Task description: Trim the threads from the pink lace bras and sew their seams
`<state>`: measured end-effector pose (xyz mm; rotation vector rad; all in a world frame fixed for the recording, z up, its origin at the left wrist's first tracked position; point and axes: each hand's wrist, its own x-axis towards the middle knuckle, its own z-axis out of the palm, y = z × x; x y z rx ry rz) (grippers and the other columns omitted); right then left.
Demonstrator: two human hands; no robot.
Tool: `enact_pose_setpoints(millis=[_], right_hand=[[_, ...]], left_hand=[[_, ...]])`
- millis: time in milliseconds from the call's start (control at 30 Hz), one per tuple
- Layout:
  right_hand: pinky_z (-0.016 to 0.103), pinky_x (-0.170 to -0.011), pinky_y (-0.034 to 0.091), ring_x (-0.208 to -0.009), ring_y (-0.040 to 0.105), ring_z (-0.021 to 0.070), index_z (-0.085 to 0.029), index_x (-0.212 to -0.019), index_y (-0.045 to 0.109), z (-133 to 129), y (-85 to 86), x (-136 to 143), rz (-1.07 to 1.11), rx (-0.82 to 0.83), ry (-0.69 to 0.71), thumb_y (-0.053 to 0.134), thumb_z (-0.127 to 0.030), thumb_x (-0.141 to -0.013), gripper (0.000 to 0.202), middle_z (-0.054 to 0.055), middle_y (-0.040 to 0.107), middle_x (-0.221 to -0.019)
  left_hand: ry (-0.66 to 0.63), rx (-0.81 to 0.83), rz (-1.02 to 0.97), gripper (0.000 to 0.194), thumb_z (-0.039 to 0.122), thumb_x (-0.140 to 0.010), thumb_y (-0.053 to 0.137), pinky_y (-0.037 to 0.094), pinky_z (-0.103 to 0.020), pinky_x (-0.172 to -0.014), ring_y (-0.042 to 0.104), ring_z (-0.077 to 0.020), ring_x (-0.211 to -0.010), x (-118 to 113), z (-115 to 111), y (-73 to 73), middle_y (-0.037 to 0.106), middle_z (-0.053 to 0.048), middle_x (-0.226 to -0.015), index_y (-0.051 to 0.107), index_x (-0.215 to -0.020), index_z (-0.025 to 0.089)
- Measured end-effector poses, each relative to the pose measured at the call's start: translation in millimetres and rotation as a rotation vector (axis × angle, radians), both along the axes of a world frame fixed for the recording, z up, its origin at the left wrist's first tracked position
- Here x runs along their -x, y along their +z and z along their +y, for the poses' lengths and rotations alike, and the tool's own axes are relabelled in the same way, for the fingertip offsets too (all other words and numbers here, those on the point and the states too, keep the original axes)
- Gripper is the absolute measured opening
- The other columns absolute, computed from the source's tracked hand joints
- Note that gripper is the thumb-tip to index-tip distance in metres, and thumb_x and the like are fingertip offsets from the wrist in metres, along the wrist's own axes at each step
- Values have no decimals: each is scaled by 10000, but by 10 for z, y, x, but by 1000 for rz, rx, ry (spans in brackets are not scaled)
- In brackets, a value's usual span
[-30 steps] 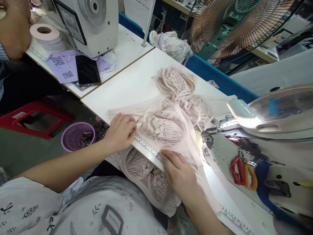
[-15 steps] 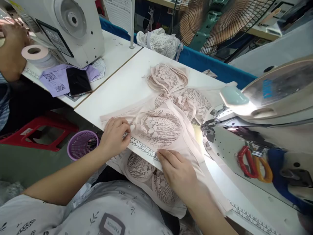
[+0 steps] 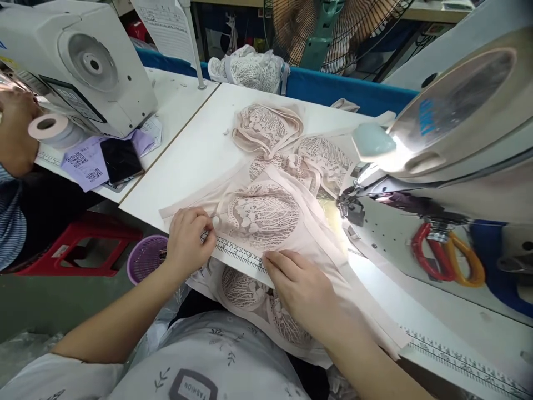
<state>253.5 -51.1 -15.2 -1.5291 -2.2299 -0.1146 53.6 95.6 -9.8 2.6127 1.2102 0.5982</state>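
Observation:
A pale pink lace bra (image 3: 268, 214) lies spread on the white sewing table along its front edge. My left hand (image 3: 189, 239) has its fingers curled closed on the bra's near left edge. My right hand (image 3: 302, 289) pinches the near edge further right, its thumb hidden. Between the hands runs a measuring tape (image 3: 239, 251) fixed along the table edge. Another lace bra (image 3: 287, 319) hangs over my lap below the edge. Behind the held bra lie more lace cups (image 3: 325, 158) and a folded stack of cups (image 3: 266, 128).
A sewing machine (image 3: 449, 150) with a lit needle area stands at right; red-handled scissors (image 3: 431, 253) are by it. At left are a neighbour's machine (image 3: 91, 61), a phone (image 3: 120, 160) and a co-worker's arm (image 3: 16, 133). A purple basket (image 3: 144, 261) and red stool (image 3: 83, 244) stand below.
The camera view has shifted and turned slightly. Both hands keep their hold on the bra's near edge, and the bra lies nearly the same on the table.

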Motion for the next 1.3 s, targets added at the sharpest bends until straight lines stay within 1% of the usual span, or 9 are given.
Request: enact_pose_setpoints(millis=[133, 367, 533, 700, 833, 933, 1067, 1167, 1300], right_hand=[[350, -723, 570, -886, 582, 232, -71, -1056, 631, 5, 18, -6, -9, 5, -3, 387, -2, -849, 328, 128, 667, -996], [349, -702, 568, -851, 586, 235, -50, -1023, 633, 11, 26, -8, -8, -13, 0, 416, 1, -834, 293, 135, 670, -981], [343, -680, 561, -840, 582, 232, -67, -1023, 631, 3, 31, -8, 2, 4, -18, 409, 2, -824, 306, 124, 668, -988], [309, -632, 538, -775, 581, 217, -82, -973, 642, 54, 102, 30, -69, 35, -46, 419, 45, -756, 337, 111, 667, -921], [301, -508, 474, -701, 572, 212, -122, -855, 636, 116, 155, 66, -112, 96, -108, 434, 87, -710, 324, 90, 658, -853], [278, -538, 463, -728, 570, 196, -126, -832, 629, 129, 204, 55, -37, 40, -141, 432, 76, -763, 291, 77, 660, -844], [265, -584, 450, -764, 561, 189, -109, -907, 633, 113, 354, -16, -10, -103, -231, 452, -21, -860, 207, 85, 669, -873], [264, -542, 406, -720, 547, 188, -113, -947, 644, 109, 501, -90, -111, -178, -307, 468, -70, -880, 193, 70, 671, -830], [256, -536, 373, -682, 533, 170, -151, -830, 666, 86, 676, -186, -217, -209, -396, 500, -57, -846, 191, 39, 673, -788]], left_hand=[[18, -36, 4, 81, 149, -761, 515, 426, -471, -874, 533, -258, -934, -10, -10, -17, 568, -62, -894, 489, -739, 223], [-58, 43, -3, 69, 147, -779, 503, 421, -459, -901, 529, -245, -973, 49, 35, 17, 573, -65, -915, 526, -769, 211], [-50, 40, 10, 69, 147, -773, 506, 426, -452, -891, 531, -242, -953, 30, 43, 24, 568, -62, -918, 513, -760, 214], [-50, 28, 31, 46, 164, -783, 501, 422, -457, -891, 529, -254, -965, 31, 24, 34, 573, -77, -913, 527, -778, 202], [-128, 67, 142, 134, 227, -819, 509, 366, -515, -946, 500, -278, -1053, 78, 27, 83, 567, -93, -1032, 573, -931, 192], [-225, 101, 172, 99, 237, -849, 491, 352, -517, -949, 496, -276, -1065, 110, 65, 122, 588, -79, -1001, 579, -851, 193], [-377, 169, -70, 97, 218, -868, 479, 444, -396, -846, 559, -204, -915, 103, 85, 229, 612, -47, -873, 520, -785, 189], [-393, 291, -322, 87, 211, -877, 497, 487, -302, -778, 590, -152, -847, 40, 54, 389, 619, -34, -878, 501, -793, 191], [-504, 515, -549, 44, 221, -895, 485, 517, -311, -831, 613, -174, -986, -55, 88, 552, 642, -66, -1048, 511, -871, 196]])
